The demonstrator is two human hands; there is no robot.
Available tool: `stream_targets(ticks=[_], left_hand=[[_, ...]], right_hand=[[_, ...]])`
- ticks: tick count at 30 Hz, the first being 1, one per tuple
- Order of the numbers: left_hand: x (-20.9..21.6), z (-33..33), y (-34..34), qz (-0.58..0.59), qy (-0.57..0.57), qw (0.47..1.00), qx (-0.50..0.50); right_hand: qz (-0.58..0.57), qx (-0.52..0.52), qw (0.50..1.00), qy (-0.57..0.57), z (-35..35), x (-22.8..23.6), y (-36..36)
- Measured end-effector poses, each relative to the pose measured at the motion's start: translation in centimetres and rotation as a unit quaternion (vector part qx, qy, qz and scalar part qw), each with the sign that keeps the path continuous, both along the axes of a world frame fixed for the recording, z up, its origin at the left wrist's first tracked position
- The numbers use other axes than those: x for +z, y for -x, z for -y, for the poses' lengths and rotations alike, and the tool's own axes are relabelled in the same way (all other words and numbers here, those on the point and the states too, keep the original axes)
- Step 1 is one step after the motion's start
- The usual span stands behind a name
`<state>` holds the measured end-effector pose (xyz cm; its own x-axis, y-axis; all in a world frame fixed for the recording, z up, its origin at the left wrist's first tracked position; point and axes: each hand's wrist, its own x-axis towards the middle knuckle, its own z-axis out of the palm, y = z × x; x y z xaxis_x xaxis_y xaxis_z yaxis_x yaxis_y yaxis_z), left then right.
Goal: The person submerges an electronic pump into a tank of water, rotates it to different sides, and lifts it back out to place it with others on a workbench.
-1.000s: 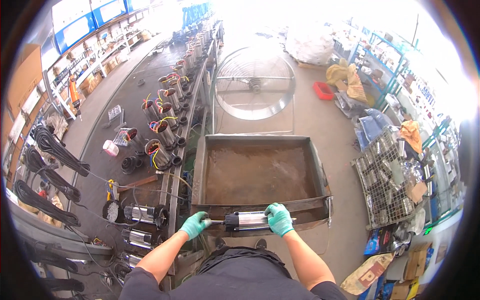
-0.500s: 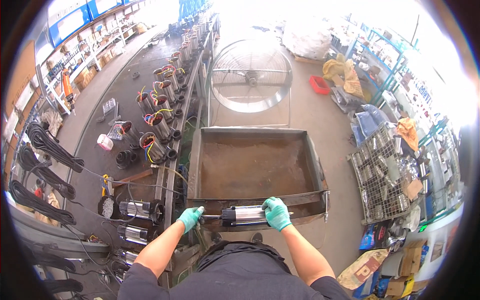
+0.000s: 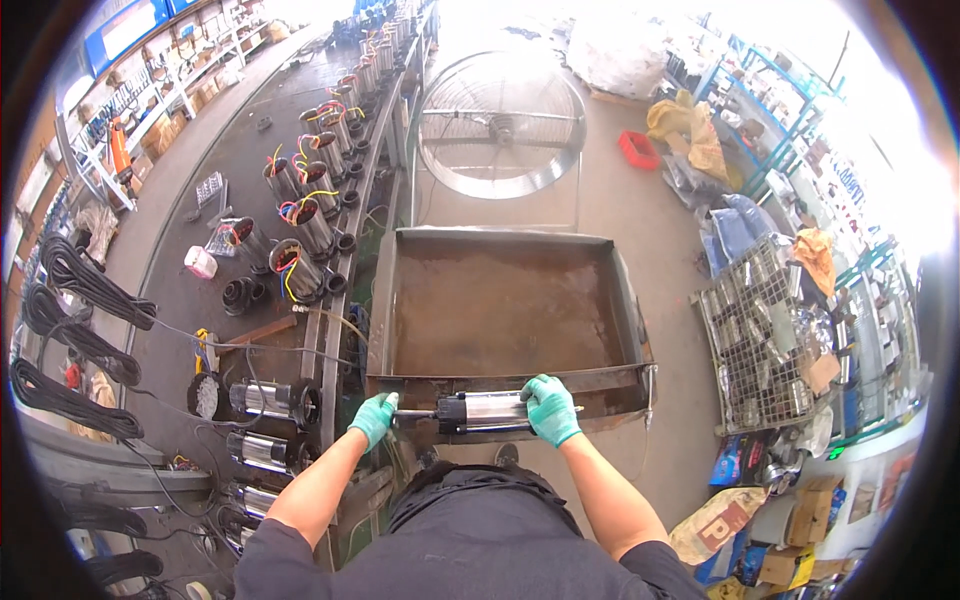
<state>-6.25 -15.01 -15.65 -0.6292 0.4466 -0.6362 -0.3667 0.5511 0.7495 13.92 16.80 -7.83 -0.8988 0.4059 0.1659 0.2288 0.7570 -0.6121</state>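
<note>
A silver cylindrical motor (image 3: 482, 412) with a black ribbed end lies level over the near edge of a metal tank (image 3: 505, 237) of murky brown liquid. Closed round its right end is my right hand (image 3: 550, 410), in a green glove. From the black end a thin shaft (image 3: 415, 414) points left. My left hand (image 3: 374, 418), gloved alike, is closed at the tip of that shaft. Its fingers partly hide the shaft's end, and my right hand covers part of the motor's casing.
Left of the tank, a long dark workbench (image 3: 165, 300) carries open motor casings (image 3: 297, 270) with coloured wires and several lying motors (image 3: 262, 398). Black cable coils (image 3: 75, 345) hang at far left. Beyond the tank stands a large fan (image 3: 500, 125). A wire cage (image 3: 755, 335) of metal parts stands right.
The view has tilted a little, so the tank and bench sit slightly higher in the picture. Both hands keep their grip on the motor, which stays level.
</note>
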Motion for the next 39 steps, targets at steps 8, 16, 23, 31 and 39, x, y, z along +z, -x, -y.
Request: stream_targets(ticks=[8,16,23,31,39], left_hand=[[1.4,2.3,0.4,-0.404,-0.019,0.871,-0.279],[1.0,0.6,0.1,0.170,-0.046,0.982,0.072],[0.7,2.1,-0.8,-0.285,-0.076,0.944,-0.146],[1.6,1.0,-2.8,0.168,-0.208,0.945,0.188],[0.5,2.0,-1.1,0.093,-0.063,0.986,0.120]], right_hand=[[0.004,-0.001,1.000,-0.013,0.2,0.7,0.3],[0.018,-0.008,1.000,-0.010,0.2,0.9,0.3],[0.010,-0.004,1.000,-0.014,0.0,0.6,0.2],[0.002,0.015,1.000,-0.013,-0.2,-0.3,0.0],[-0.003,0.012,1.000,0.009,-0.3,0.7,0.3]])
